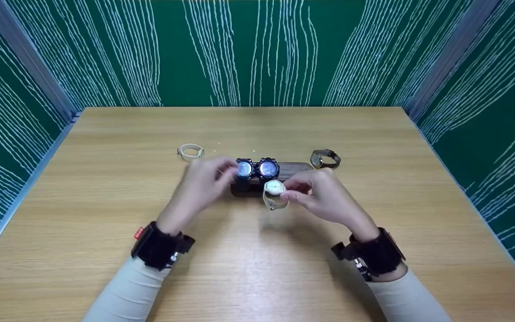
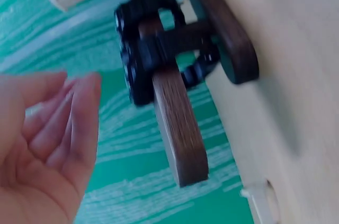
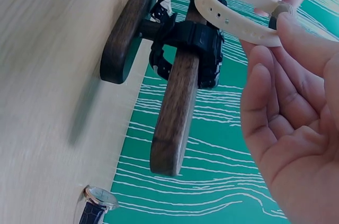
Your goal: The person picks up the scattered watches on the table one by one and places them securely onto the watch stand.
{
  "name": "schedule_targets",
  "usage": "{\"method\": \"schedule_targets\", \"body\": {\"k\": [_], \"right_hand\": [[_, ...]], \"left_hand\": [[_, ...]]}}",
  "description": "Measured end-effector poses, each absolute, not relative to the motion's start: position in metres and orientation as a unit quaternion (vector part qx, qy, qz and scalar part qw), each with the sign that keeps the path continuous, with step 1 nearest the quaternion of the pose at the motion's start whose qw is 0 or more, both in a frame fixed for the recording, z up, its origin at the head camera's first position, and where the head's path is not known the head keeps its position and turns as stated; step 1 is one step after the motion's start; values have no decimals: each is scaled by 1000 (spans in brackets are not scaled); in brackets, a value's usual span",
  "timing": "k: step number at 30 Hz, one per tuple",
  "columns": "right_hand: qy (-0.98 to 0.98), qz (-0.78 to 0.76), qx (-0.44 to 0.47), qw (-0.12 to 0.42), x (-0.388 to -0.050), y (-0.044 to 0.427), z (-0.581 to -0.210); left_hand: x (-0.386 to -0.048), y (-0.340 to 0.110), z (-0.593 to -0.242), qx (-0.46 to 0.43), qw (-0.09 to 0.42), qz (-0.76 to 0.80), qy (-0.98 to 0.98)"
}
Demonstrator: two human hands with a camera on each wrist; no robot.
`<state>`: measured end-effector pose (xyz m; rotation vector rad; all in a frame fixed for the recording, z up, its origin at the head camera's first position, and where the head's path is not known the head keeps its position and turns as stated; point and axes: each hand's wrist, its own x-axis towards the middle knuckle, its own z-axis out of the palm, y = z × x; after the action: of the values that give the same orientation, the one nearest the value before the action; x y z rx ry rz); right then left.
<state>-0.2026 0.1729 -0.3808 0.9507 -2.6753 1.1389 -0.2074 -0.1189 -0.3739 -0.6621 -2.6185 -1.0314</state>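
A cream-strapped wristwatch (image 1: 275, 187) with a pale dial hangs in front of the wooden watch stand (image 1: 295, 170); my right hand (image 1: 319, 195) pinches it by the case edge between thumb and fingers. Its strap forms a buckled loop, seen clearly as the cream strap (image 3: 233, 21) in the right wrist view. Two chunky black watches (image 1: 268, 168) with lit faces sit side by side around the stand's bar (image 2: 177, 118). My left hand (image 1: 201, 182), slightly blurred, is beside the left black watch, its fingers loosely bent. In the left wrist view, the left hand (image 2: 50, 144) holds nothing.
On the table (image 1: 128, 201), a pale-strapped watch (image 1: 201, 153) lies behind the left hand. A dark-strapped watch (image 1: 331, 156) rests to the right of the stand. Green panels (image 1: 280, 53) with white lines rise beyond the table's back edge.
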Motion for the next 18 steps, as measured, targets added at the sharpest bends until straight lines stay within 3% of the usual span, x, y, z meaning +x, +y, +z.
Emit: {"method": "schedule_targets", "body": {"k": [6, 11, 18], "right_hand": [[-870, 389, 291, 89, -205, 177, -379], [-861, 392, 287, 153, -208, 180, -378], [-850, 411, 251, 214, -211, 183, -374]], "left_hand": [[-224, -147, -376, -98, 137, -382, -909], [-234, -162, -384, -54, 126, -384, -913], [-238, -167, -393, -40, 53, -369, -927]]}}
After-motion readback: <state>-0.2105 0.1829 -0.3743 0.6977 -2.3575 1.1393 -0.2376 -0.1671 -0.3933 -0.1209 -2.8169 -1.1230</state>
